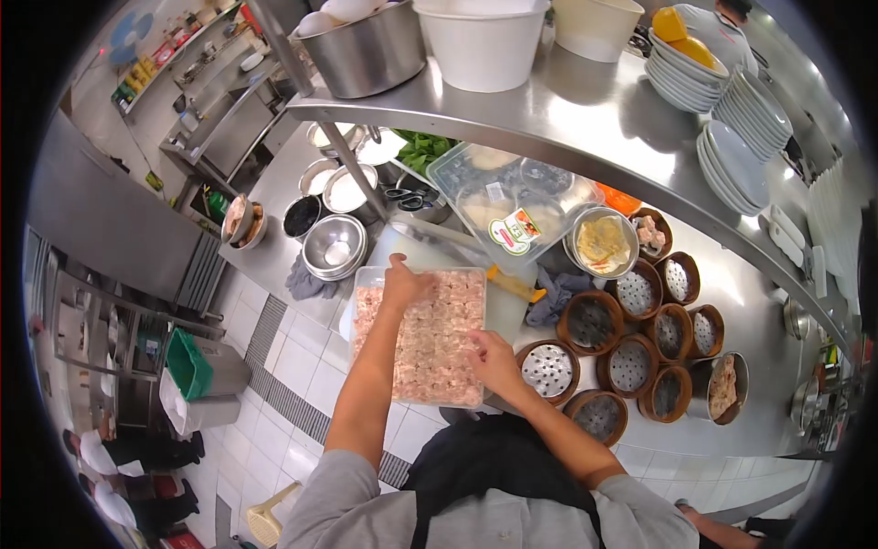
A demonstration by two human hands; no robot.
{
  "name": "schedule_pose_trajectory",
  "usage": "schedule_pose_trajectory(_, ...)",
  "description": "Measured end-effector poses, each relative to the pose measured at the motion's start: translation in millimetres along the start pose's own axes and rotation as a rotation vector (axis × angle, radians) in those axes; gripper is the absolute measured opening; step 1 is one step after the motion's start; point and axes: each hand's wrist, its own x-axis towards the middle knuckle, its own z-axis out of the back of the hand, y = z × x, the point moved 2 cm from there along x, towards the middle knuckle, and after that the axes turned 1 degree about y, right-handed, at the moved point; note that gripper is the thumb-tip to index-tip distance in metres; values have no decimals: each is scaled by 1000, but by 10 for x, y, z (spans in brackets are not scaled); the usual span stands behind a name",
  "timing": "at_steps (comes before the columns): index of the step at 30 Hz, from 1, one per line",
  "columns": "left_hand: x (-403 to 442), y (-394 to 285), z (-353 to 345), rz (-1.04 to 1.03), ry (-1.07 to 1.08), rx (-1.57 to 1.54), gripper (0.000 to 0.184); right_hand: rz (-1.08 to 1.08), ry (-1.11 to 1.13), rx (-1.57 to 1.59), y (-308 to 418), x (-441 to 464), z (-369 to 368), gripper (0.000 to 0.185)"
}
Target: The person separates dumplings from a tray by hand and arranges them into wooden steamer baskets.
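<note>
A clear plastic container (439, 400) is filled with tight rows of pale pink minced-meat dumplings (425, 343). It sits at the counter's near edge, partly over a white cutting board (402, 245). My left hand (407, 285) reaches over the container's far left part, fingers apart and slightly blurred above the meat. Whether its fingertips touch the dumplings I cannot tell. At the container's right side, my right hand (496, 361) has its fingers curled over the rim. Just beyond the container lies a knife with a yellow handle (517, 284).
Round steamer baskets (631, 366) with perforated metal bottoms crowd the right counter. Steel bowls (334, 245) stand left, beside a grey cloth (309, 279). A lidded plastic box (498, 201) lies behind. Overhead, a steel shelf (585, 119) carries tubs and plates (732, 165).
</note>
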Motion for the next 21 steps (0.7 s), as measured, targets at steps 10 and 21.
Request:
schedule_pose_trajectory(10,99,-12,14,-54,294,14,74,9,41,46,-20,14,35,30)
schedule_pose_trajectory(21,-242,-129,157,-249,193,-132,49,-22,97,44,75,-55,156,29)
